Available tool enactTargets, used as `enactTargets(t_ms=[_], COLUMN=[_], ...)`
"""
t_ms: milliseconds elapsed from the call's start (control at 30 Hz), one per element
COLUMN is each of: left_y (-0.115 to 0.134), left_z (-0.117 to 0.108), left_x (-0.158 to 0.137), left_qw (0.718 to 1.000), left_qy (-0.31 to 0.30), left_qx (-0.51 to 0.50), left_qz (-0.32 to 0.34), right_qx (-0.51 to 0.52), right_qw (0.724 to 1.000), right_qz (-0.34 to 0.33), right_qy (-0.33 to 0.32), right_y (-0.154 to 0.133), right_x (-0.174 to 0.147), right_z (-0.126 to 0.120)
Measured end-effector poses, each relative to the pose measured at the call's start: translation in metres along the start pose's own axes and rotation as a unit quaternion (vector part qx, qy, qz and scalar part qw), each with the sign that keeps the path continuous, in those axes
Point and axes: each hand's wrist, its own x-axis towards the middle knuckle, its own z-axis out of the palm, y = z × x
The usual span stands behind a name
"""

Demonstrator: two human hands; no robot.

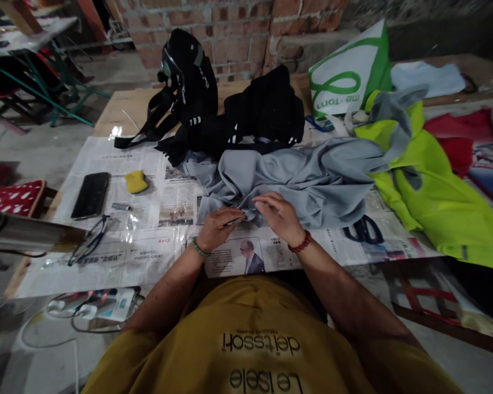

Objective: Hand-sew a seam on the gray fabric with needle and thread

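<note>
A grey cloth garment [296, 175] lies crumpled across the newspaper-covered table in front of me. My left hand [219, 227], with a green bead bracelet at the wrist, is closed in a pinch on the near edge of this fabric. Just to its right, my right hand [280, 218] wears a red bracelet and is over the same edge, its fingers stretched out and a little bent. Whether its fingertips touch the cloth is hard to see. Dark-handled scissors [363, 230] lie by the garment's near right side.
Left on the newspaper [143, 251] are a phone [91, 195], a yellow sponge [136, 181], a small grey cylinder [121, 207] and glasses [91, 241]. Behind are a black bag [193, 82], black clothing [267, 106] and a green-white bag [349, 76]. A neon-yellow garment [443, 191] lies right. A power strip [110, 303] sits below.
</note>
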Motion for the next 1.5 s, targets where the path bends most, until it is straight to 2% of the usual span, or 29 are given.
enactTargets(t_ms=[33, 100, 200, 300, 433, 533, 700, 833, 1033, 1200, 1500], left_y=[-0.001, -0.003, -0.003, -0.003, -0.001, 0.002, 0.009, 0.008, 0.000, -0.002, 0.000], left_z=[0.000, 0.000, 0.001, 0.001, 0.000, -0.001, -0.006, -0.007, -0.004, -0.005, -0.005], left_x=[0.000, 0.000, -0.001, -0.001, -0.001, -0.001, 0.004, 0.006, 0.004, 0.003, 0.004], left_qw=[1.000, 1.000, 1.000, 0.999, 0.985, 0.956, 0.918, 0.891, 0.865, 0.850, 0.848], left_qy=[0.002, 0.009, 0.017, 0.039, 0.052, 0.057, 0.064, 0.066, 0.085, 0.101, 0.100], left_qx=[0.005, 0.011, 0.002, -0.022, -0.088, -0.155, -0.224, -0.267, -0.317, -0.341, -0.343], left_qz=[0.004, 0.010, 0.008, -0.021, -0.136, -0.241, -0.322, -0.362, -0.379, -0.388, -0.392], right_qx=[0.011, 0.028, 0.071, 0.176, 0.313, 0.369, 0.402, 0.420, 0.473, 0.480, 0.414], right_qw=[0.999, 0.998, 0.994, 0.971, 0.924, 0.897, 0.875, 0.867, 0.835, 0.841, 0.894], right_qz=[0.008, 0.028, 0.077, 0.157, 0.220, 0.237, 0.252, 0.266, 0.281, 0.249, 0.147], right_qy=[-0.033, -0.055, -0.042, -0.019, 0.029, 0.048, 0.090, 0.044, -0.019, 0.010, 0.084], right_y=[-0.001, 0.000, 0.004, 0.006, 0.003, 0.003, 0.010, 0.007, -0.001, -0.001, 0.010], right_x=[0.002, 0.002, 0.000, 0.000, 0.003, 0.006, 0.016, 0.021, 0.030, 0.047, 0.078], right_z=[0.003, 0.009, 0.016, 0.019, 0.025, 0.030, 0.025, 0.012, 0.001, -0.016, -0.060])
